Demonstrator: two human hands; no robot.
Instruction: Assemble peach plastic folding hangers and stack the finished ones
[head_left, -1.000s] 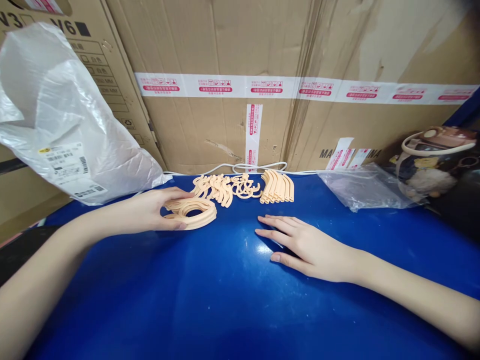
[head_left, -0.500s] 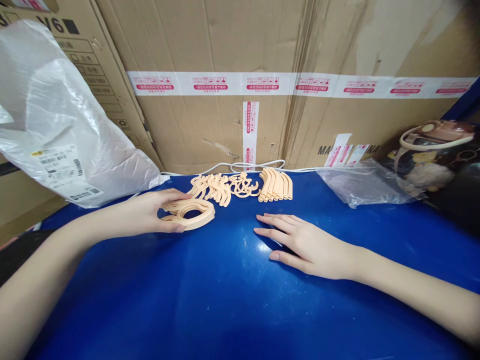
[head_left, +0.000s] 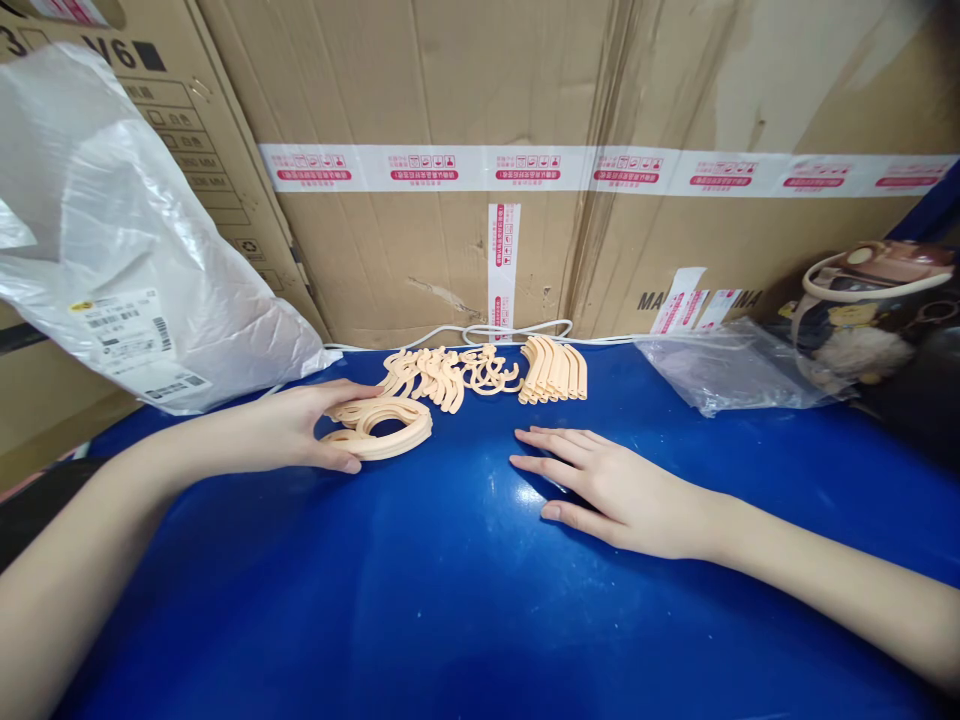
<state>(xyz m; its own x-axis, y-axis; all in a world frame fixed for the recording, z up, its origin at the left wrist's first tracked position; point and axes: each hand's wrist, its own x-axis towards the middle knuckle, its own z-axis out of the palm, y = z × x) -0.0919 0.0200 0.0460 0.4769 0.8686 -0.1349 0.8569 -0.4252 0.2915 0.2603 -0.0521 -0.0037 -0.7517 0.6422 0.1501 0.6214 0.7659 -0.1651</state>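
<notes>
My left hand [head_left: 304, 425] curls round the left end of a stack of beige ring-shaped plastic pieces [head_left: 409, 440], thumb at the near side and fingers at the far side. The stack rests on the blue table. Just behind it lies a loose pile of beige wavy strips [head_left: 442, 378], with small beige hook-shaped pieces [head_left: 491, 375] beside them. Further right, several beige curved arms [head_left: 555, 370] are lined up side by side. My right hand [head_left: 600, 485] is palm down over the blue surface, fingers spread, holding nothing, nearer to me than the curved arms.
Large cardboard boxes [head_left: 420, 255] wall off the back of the blue table [head_left: 450, 600]. A white padded mailing bag [head_left: 150, 240] leans at the left. A white cable [head_left: 517, 330] runs along the back edge. At the right lie a clear plastic bag [head_left: 720, 370] and a brown bag-like item [head_left: 892, 265].
The thumb of my left hand has drawn back slightly along the ring stack. My right hand holds its place, and the whole view has shifted a little.
</notes>
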